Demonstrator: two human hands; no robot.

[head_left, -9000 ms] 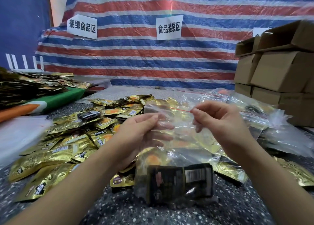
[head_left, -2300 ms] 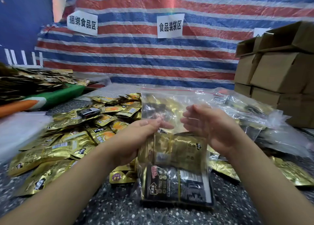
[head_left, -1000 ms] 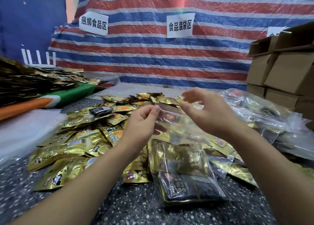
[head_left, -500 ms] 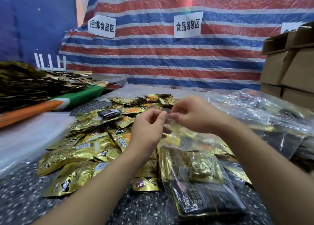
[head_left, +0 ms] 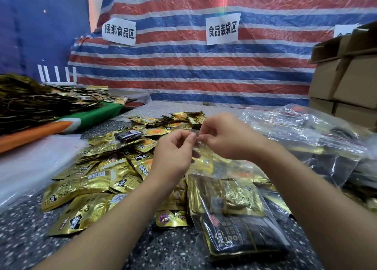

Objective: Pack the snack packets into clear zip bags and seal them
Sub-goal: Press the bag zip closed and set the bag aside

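A clear zip bag (head_left: 234, 206) leans on the speckled table in front of me, holding gold packets and a black one at its bottom. My left hand (head_left: 173, 155) and my right hand (head_left: 226, 137) pinch its top strip together, fingertips almost touching at the strip's left end. A heap of loose gold snack packets (head_left: 106, 173) lies to the left, with one black packet (head_left: 128, 135) among them.
Filled clear bags (head_left: 318, 139) are heaped at the right, in front of stacked cardboard boxes (head_left: 346, 82). A second mound of packets (head_left: 30, 104) sits on an orange and green cloth at far left. White plastic sheet (head_left: 30, 163) covers the near left. A striped tarp hangs behind.
The bag, held upright before, has tipped down onto the table. Both hands have come together at the left end of its top strip, and my view has shifted right.
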